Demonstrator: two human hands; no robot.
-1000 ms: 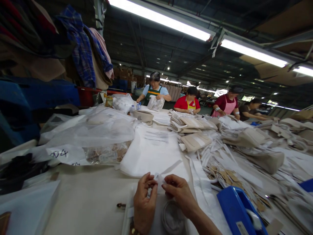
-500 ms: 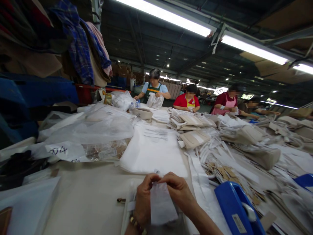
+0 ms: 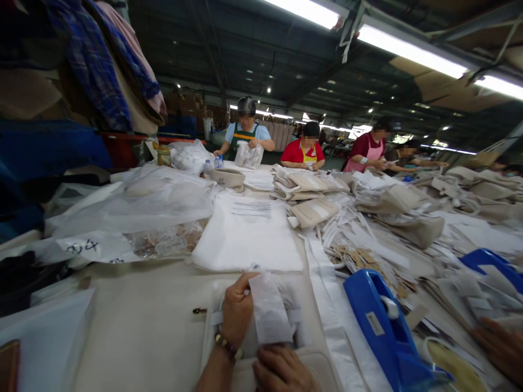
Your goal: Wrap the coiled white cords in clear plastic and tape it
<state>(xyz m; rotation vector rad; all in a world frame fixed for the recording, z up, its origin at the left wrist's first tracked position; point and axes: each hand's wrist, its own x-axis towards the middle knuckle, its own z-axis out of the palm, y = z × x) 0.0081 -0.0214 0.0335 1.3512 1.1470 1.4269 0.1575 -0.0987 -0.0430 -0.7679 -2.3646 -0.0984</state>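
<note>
From the left hand [image 3: 239, 306] extends what seems paper [image 3: 269, 311].

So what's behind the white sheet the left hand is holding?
Past the right edge of the white sheet, pale bunched material and a white band show; whatever lies directly behind it is covered.

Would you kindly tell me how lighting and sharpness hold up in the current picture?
Head view, top: ceiling lights glare white against the dark roof; head view, bottom: the right hand looks dim and soft, and the paler slip shows no readable print; head view, right edge: another person's hand is dark and blurred.
</note>
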